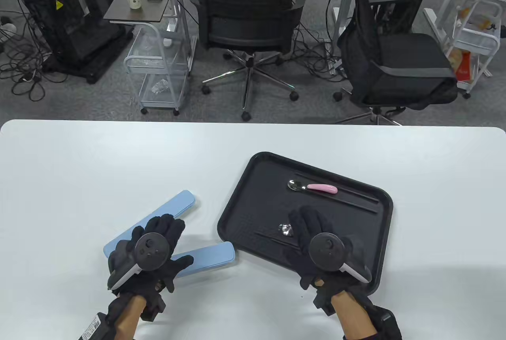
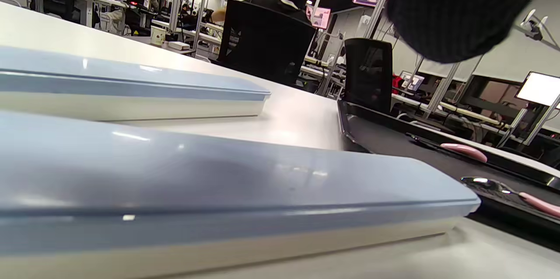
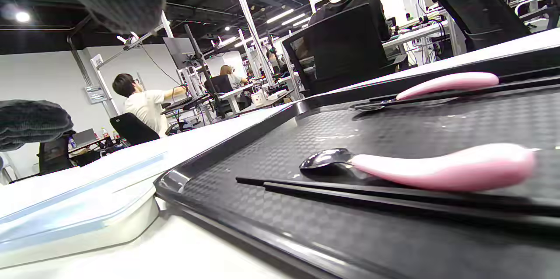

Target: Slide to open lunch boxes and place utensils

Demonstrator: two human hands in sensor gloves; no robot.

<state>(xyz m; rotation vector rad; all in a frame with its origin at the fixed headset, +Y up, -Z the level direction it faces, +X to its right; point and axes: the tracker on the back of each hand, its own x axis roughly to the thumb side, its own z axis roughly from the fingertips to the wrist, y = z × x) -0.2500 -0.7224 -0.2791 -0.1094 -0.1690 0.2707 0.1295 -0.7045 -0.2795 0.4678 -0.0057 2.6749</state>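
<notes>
Two long light-blue lunch boxes lie closed on the white table at the left, the far one (image 1: 176,206) angled and the near one (image 1: 215,255) beside the tray. My left hand (image 1: 180,241) is open, fingers spread above both boxes; in the left wrist view its fingers (image 2: 455,8) hang clear over the near box (image 2: 218,183). A black tray (image 1: 385,213) holds a pink-handled spoon (image 1: 314,187) with black chopsticks (image 1: 355,197). My right hand (image 1: 294,233) is open over a second spoon (image 3: 437,167) and a second pair of chopsticks (image 3: 350,191), holding nothing.
The tray's rim stands close to the near box's right end (image 3: 78,222). Office chairs and a wire cart (image 1: 158,67) stand beyond the table's far edge. Bare white tabletop lies left of and behind the boxes.
</notes>
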